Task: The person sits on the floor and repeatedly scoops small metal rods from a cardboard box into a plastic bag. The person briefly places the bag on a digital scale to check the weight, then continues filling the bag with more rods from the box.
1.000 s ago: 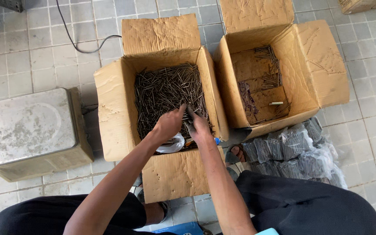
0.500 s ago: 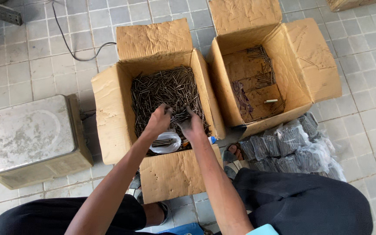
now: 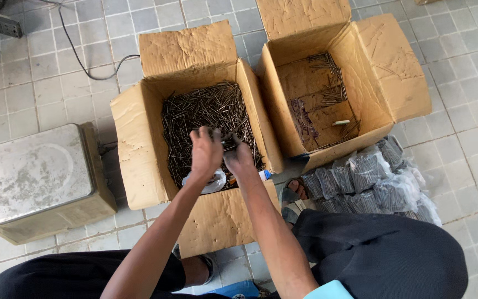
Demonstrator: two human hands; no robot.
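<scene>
An open cardboard box (image 3: pixel 134 133) in front of me is filled with a heap of dark nails (image 3: pixel 200 111). Both my hands are over the near part of that heap. My left hand (image 3: pixel 204 152) has its fingers curled around a bunch of nails. My right hand (image 3: pixel 240 158) is right beside it, closed on the same dark bunch held between the two hands. A white plastic bag (image 3: pixel 215 180) lies in the box just under my wrists.
A second open cardboard box (image 3: pixel 372 94) to the right holds a few loose nails. Several clear bags of packed nails (image 3: pixel 372 177) lie beside my right knee. A metal weighing scale (image 3: pixel 29 177) stands at the left. A black cable (image 3: pixel 84 61) runs over the tiled floor.
Both hands have lifted slightly from the heap and drawn together, gathering a bunch of nails between them. The view has shifted a little.
</scene>
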